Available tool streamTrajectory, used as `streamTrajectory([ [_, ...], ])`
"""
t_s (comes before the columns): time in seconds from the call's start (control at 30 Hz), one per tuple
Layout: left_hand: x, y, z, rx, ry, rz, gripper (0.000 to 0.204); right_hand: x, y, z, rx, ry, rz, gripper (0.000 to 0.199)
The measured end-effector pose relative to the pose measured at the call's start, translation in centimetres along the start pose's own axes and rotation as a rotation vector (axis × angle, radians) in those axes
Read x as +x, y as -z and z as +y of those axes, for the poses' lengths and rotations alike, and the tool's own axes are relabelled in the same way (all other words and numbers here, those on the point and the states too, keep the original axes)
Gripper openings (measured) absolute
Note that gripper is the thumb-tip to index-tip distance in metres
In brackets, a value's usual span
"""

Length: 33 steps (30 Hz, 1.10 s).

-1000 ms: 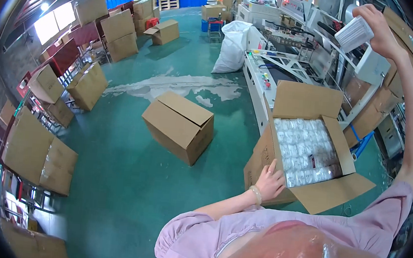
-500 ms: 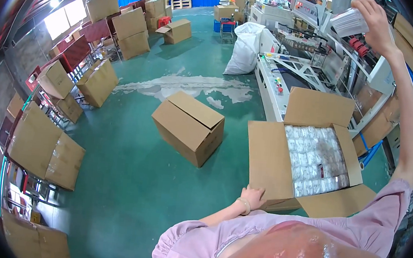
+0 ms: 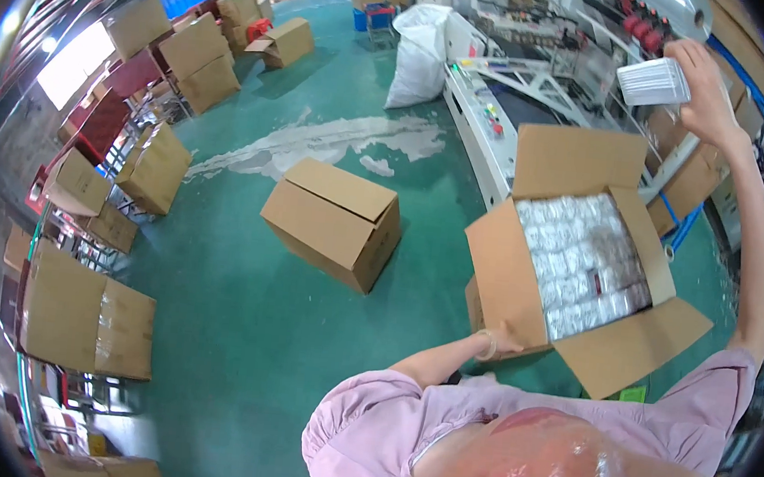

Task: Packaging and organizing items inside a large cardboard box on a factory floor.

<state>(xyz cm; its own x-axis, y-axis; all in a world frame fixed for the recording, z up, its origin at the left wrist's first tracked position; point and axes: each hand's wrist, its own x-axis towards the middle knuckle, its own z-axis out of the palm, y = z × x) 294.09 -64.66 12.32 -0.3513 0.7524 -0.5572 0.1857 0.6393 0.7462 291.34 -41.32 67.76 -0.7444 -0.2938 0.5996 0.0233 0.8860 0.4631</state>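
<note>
A green floor [image 3: 237, 335] is seen spreading across most of the view, with a pale smear [image 3: 317, 147] marked on it near the middle. Stacks of closed brown cartons [image 3: 84, 317] are ranged along the left side, and more cartons [image 3: 198, 54] are gathered at the upper left. A packing machine [image 3: 541, 80] is set along the upper right, and a white sack [image 3: 419, 55] is propped just beside its left end. A closed cardboard box [image 3: 333, 221] is left lying tilted on the floor, well apart from the person.

An open cardboard box [image 3: 524, 278] is placed at the right of centre, its four flaps spread outward, and it is filled with clear-wrapped packs [image 3: 584, 261] laid in rows. The left hand [image 3: 498, 341] is pressed against the lower left corner of this box, with the fingers curled onto the cardboard; a bracelet is worn on the wrist. The right hand [image 3: 708, 90] is raised high over the box, near the machine, and is clamped around a wrapped pack [image 3: 655, 81], which is held in the air, well above the packs in the box.
</note>
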Motion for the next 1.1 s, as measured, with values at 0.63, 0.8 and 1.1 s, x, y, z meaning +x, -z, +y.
streamTrajectory([
  [0.63,1.1,1.4,-2.0,-0.028,-0.065,-0.187,0.073,-35.1,-19.2,-11.9,0.41,-1.311,-0.704,0.076],
  [0.8,0.5,2.4,-2.7,-0.093,-0.086,-0.117,0.071,-32.9,-20.0,-14.0,0.157,-1.111,-0.818,0.083],
  [1.1,-2.0,2.2,0.8,-0.477,-0.002,-0.096,0.046,-40.3,-9.7,-24.8,-0.25,-1.009,-0.875,0.078],
])
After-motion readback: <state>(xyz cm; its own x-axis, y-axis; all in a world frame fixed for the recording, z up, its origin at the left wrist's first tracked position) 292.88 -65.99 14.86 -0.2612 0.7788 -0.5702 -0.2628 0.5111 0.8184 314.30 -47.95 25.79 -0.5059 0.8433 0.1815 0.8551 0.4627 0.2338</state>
